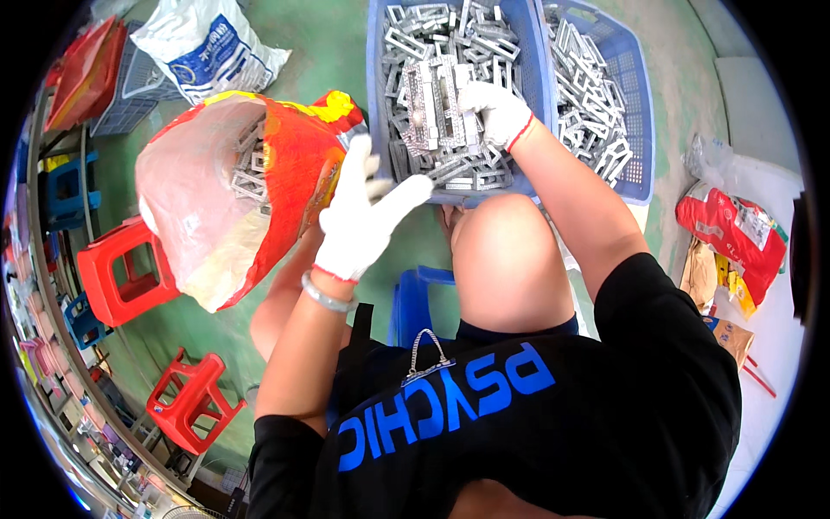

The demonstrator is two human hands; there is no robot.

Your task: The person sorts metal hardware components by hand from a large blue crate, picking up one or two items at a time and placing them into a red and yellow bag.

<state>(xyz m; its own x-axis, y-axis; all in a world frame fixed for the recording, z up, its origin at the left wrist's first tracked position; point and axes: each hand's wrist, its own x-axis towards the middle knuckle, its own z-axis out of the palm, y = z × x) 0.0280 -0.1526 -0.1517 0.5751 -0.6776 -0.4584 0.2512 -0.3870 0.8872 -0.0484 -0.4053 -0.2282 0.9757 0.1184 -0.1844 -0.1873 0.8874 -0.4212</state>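
Note:
My right hand (500, 114), in a white glove with a red cuff, is over the blue plastic crate (377, 104). Its fingers are closed at the edge of a silver rectangular frame (448, 99), beside a bumpy-surfaced silver piece (421, 105). Many similar silver frames (494, 39) lie heaped beneath in the crate. My left hand (359, 212), gloved in white too, is in the air between the crate and a big red and yellow sack (298, 147). Its fingers and thumb are spread, with nothing in them. More silver frames (251, 177) show inside the sack's mouth.
A second blue crate (638, 112) of silver frames adjoins on the right. Left are red stools (130, 268), a white and blue sack (207, 52) and shelving along the edge. A blue stool (411, 303) is under me. Red packaging (735, 229) lies at far right.

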